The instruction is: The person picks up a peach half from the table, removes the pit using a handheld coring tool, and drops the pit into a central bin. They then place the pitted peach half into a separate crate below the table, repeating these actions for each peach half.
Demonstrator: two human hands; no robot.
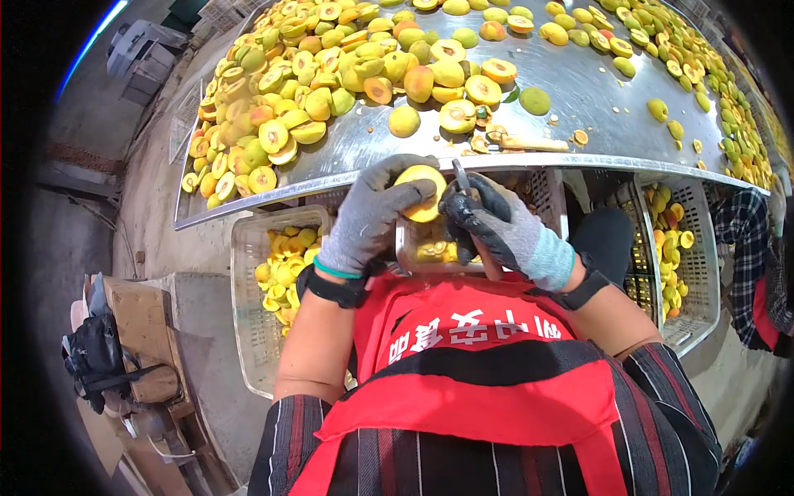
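My left hand (368,217), in a grey glove, holds a yellow peach half (423,192) between thumb and fingers, just off the table's front edge. Close beside it, my right hand (500,221), in a grey glove with dark fingers, is closed around a small metal-bladed tool (461,175). The blade points up near the fruit; its handle is hidden in the fist. Below both hands is a plastic container (412,258) with yellow fruit pieces, partly covered by my hands. A wooden-handled tool (529,144) lies on the table's near edge beside fruit scraps.
Many cut peaches (331,66) are heaped on the steel table (579,116). Crates of fruit halves stand below, one at left (248,331) and one at right (707,298). Another person's plaid sleeve (740,240) shows at far right. A black bag (95,355) rests at left.
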